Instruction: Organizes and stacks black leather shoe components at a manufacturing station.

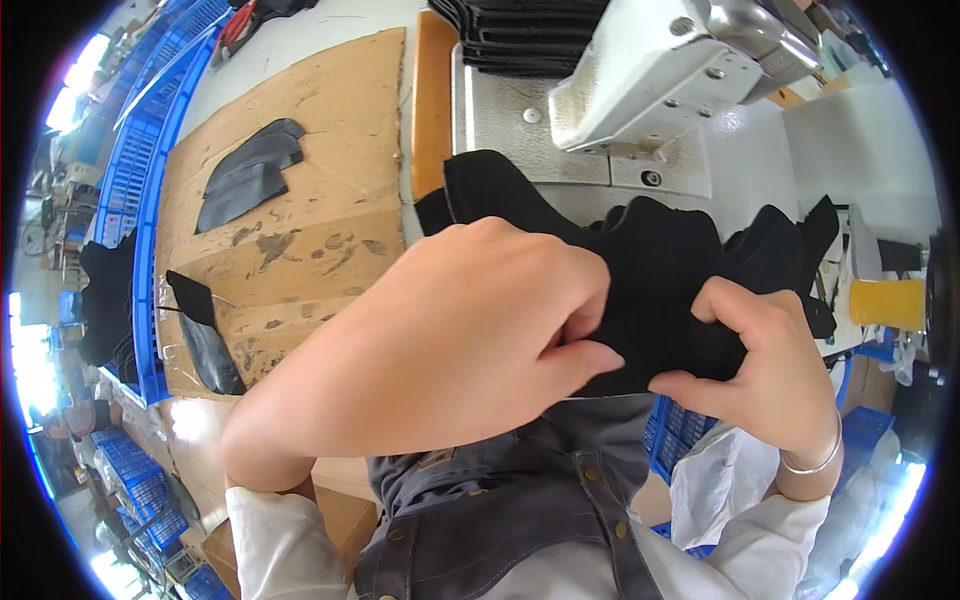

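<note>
Left grip (510, 310) curled over black fabric (665, 250) near the middle of the scene, its thumb laid close to the bent forefinger, while the right grip (770, 355), between three and four o'clock, met the same fabric with thumb and forefinger apart; whether either was clamped on it could not be told, the other fingertips being hidden. Spread between twelve and three o'clock, the fabric bunched into folds toward the right, just short of a yellow cylinder (887, 304). A white metal machine (640, 85) stood at one o'clock, beside a stack of black pieces (530, 35) at twelve. On the counter (330, 35), a stained cardboard sheet (350, 180) bore dark gray pieces (245, 170) at ten o'clock and a narrow dark piece (205, 345) at nine. A silver bracelet (815, 460) circled the right wrist at four o'clock.
</note>
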A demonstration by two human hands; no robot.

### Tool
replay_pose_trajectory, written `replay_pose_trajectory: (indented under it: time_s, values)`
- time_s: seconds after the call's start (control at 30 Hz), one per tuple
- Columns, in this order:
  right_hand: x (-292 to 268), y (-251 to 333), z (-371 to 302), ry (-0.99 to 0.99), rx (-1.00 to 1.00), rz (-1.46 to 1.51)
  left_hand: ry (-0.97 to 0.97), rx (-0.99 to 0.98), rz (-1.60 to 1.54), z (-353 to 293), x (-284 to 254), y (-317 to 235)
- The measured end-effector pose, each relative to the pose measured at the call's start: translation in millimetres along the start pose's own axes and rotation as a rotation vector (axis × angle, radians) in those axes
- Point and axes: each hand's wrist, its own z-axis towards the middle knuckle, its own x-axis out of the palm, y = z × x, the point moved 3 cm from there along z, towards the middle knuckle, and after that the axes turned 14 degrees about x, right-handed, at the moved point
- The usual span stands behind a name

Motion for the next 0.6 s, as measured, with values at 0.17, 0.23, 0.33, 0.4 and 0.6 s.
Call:
replay_pose_trajectory:
  time_s: [0.17, 0.23, 0.33, 0.4, 0.6]
  values:
    - [-3.4, 6.8, 0.2, 0.044, -0.064, -0.041, -0.014, -0.001, -0.018, -2.6, 1.0, -1.7]
    - [-2.8, 6.8, -0.1, 0.049, 0.001, -0.068, -0.023, 0.023, 0.095, -2.7, 0.9, -1.0]
    - [-3.1, 7.7, 0.3, 0.025, -0.023, -0.076, 0.032, -0.002, 0.227, -3.3, 2.3, -1.5]
    - [-2.0, 7.9, 0.0, 0.02, -0.017, -0.062, 0.059, -0.012, 0.229, -2.9, 2.1, -0.4]
    - [-1.5, 8.3, 0.0, 0.029, 0.007, -0.057, 0.068, -0.026, 0.247, -6.8, 3.8, -1.0]
